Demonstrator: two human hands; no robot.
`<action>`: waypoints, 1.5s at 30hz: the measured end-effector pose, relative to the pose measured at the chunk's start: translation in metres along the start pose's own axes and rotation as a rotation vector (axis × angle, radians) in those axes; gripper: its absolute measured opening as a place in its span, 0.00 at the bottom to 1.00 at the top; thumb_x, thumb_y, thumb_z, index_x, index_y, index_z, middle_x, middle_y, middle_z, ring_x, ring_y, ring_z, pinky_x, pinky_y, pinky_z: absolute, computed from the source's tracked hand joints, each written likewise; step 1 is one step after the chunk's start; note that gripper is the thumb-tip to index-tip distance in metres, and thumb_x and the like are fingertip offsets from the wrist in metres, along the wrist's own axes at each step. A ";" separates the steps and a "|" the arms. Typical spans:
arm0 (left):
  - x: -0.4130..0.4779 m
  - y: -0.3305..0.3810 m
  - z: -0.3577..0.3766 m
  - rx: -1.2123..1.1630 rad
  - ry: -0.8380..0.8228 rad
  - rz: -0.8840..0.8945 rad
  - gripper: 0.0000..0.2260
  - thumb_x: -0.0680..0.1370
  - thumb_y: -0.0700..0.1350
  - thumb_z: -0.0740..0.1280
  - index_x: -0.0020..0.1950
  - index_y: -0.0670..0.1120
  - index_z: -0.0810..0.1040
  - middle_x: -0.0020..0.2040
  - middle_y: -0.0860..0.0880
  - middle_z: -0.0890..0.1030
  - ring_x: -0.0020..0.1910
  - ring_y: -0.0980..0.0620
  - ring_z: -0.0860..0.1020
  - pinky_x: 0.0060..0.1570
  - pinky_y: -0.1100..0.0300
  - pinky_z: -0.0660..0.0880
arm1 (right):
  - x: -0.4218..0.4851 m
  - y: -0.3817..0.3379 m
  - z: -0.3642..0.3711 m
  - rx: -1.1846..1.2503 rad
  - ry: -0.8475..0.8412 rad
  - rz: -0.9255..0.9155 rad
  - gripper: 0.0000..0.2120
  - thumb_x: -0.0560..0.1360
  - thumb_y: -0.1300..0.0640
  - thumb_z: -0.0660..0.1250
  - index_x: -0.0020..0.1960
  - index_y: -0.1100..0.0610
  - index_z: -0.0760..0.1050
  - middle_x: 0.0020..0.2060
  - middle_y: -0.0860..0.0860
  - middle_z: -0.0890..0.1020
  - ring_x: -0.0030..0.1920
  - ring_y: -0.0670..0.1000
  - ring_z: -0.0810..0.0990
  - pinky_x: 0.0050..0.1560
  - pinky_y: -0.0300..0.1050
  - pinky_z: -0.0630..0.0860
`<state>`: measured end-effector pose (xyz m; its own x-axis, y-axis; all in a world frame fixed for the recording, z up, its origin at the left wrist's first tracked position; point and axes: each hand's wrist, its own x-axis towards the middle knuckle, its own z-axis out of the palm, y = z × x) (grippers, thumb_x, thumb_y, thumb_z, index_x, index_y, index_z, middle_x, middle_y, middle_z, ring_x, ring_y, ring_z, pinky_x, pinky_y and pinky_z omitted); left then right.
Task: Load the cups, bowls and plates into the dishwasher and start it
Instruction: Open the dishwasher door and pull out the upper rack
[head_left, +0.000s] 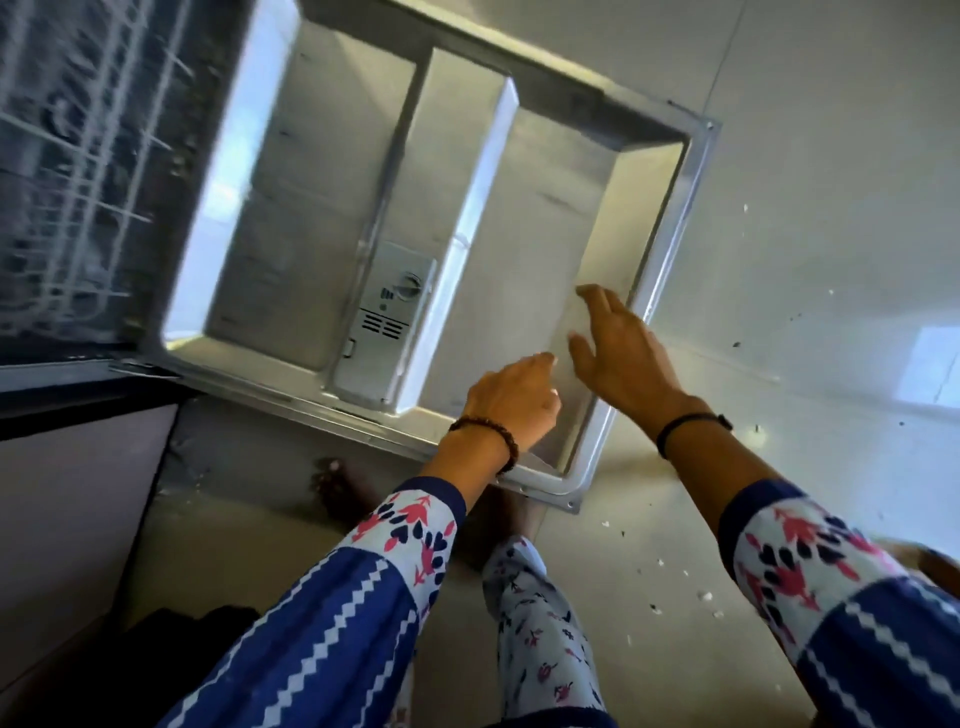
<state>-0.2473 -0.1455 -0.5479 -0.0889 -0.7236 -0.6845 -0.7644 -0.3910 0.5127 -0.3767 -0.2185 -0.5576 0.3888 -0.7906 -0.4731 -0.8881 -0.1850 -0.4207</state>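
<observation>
Both arms are reaching forward over the dishwasher door (550, 218) — forearms showing bare past the patterned sleeves (415, 525). left hand (511, 400) is hovering near the door's closest corner, knuckles up, fingers curling loosely, holding nothing. right hand (623, 348) is hanging just beside it over the door's free edge — palm down, fingers spreading, relaxed. Hands aren't touching.

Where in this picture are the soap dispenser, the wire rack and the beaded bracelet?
soap dispenser (382, 325), head view, on its vent slots.
wire rack (78, 171), head view, on its white wires.
beaded bracelet (511, 444), head view, on beads at the left wrist.
</observation>
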 end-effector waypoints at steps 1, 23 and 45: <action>-0.007 -0.004 -0.014 -0.030 0.052 -0.032 0.22 0.82 0.49 0.58 0.76 0.49 0.61 0.73 0.47 0.69 0.67 0.44 0.72 0.65 0.49 0.70 | -0.001 -0.018 -0.003 0.021 0.007 -0.040 0.25 0.81 0.57 0.63 0.75 0.58 0.62 0.70 0.57 0.71 0.56 0.60 0.80 0.51 0.53 0.78; -0.203 -0.097 -0.332 -0.019 0.941 -0.071 0.20 0.80 0.46 0.63 0.72 0.50 0.68 0.66 0.49 0.76 0.62 0.48 0.76 0.53 0.56 0.76 | 0.076 -0.404 -0.149 -0.063 0.275 -0.922 0.26 0.83 0.51 0.61 0.77 0.61 0.62 0.78 0.55 0.61 0.62 0.57 0.79 0.55 0.51 0.79; -0.242 -0.125 -0.350 -0.402 0.912 -0.419 0.16 0.84 0.42 0.54 0.70 0.46 0.70 0.60 0.41 0.78 0.57 0.44 0.79 0.49 0.55 0.79 | 0.053 -0.466 -0.151 -0.454 0.158 -0.825 0.24 0.81 0.58 0.60 0.75 0.59 0.62 0.71 0.56 0.68 0.67 0.58 0.74 0.48 0.50 0.79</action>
<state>0.0928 -0.1207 -0.2651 0.7667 -0.5748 -0.2861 -0.3432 -0.7435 0.5739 0.0211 -0.2619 -0.2695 0.9271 -0.3729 -0.0378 -0.3718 -0.9022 -0.2185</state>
